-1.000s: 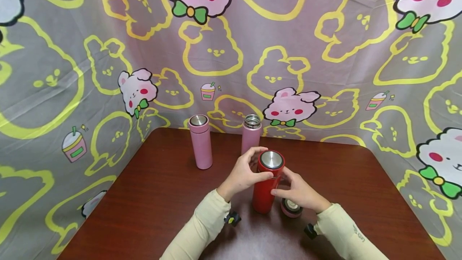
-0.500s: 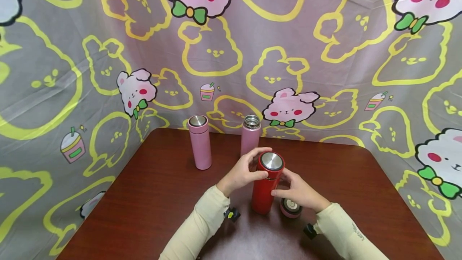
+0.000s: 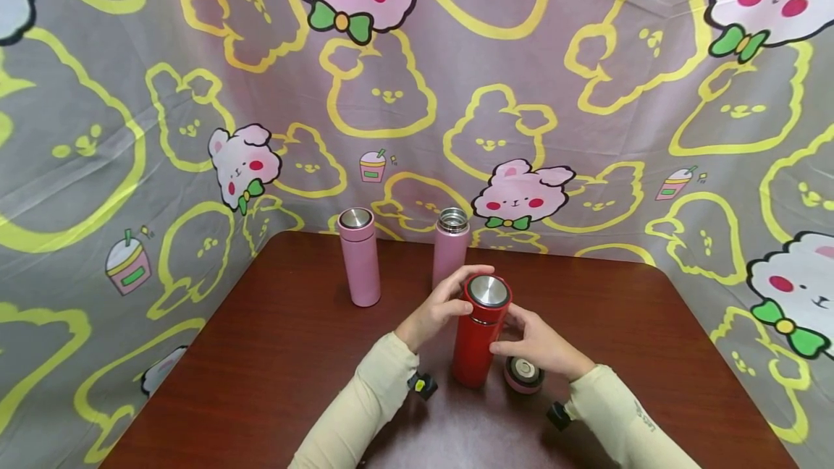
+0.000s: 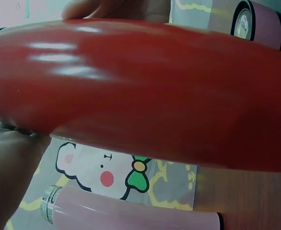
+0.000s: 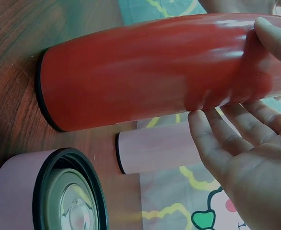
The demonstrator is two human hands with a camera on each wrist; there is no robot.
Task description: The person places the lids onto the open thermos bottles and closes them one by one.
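Note:
A red thermos (image 3: 474,353) stands on the table in front of me, its lid (image 3: 489,292) on top with a steel disc. My left hand (image 3: 438,310) grips the lid, thumb on the near side and fingers round the far side. Lower down, my right hand (image 3: 544,342) holds the body, thumb in front and fingers behind; the right wrist view shows its fingertips (image 5: 196,117) against the red wall. Beside the thermos base, a pink lid (image 3: 524,375) lies with its inner side up. Behind the left hand stands an uncapped pink thermos (image 3: 451,248) with a bare steel neck.
A second pink thermos (image 3: 362,266), capped, stands upright farther left on the brown table (image 3: 260,353). A cartoon-printed cloth (image 3: 391,93) hangs close behind the table's back edge and along both sides.
My left thumb has slid leftward round the near side of the red lid, showing more of the seam beneath it. The right hand keeps its place on the body.

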